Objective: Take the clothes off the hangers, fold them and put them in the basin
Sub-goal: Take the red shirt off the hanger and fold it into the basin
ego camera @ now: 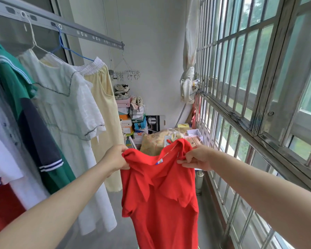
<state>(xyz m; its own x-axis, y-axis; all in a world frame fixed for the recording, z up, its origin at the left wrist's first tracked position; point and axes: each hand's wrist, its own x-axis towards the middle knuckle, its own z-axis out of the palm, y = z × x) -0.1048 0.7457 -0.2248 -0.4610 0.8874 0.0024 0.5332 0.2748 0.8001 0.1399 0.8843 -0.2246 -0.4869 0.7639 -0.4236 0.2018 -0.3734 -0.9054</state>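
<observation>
Forearms: both mine stretched forward, nearest the lens, shirt (160, 194) held up between them.
Left hand (115, 159): fingers curled, pinching one shoulder of the shirt, cloth bunched in the grip.
Right hand (197, 158): thumb and fingers pinching the other shoulder, just beside the collar.
Shirt: red, collared, hanging free in front of me. No hanger shows in it; hem out of frame.
Handling: I judge it light, limp, not slippery, nothing to break. It sags between my grips and the collar flops. Shoulder seams look the best hold for squaring it up; a pinch should do.
Rail (61, 24): at left, a green top (16, 83), dress (70, 114) and more on hangers.
Basin: not in view.
</observation>
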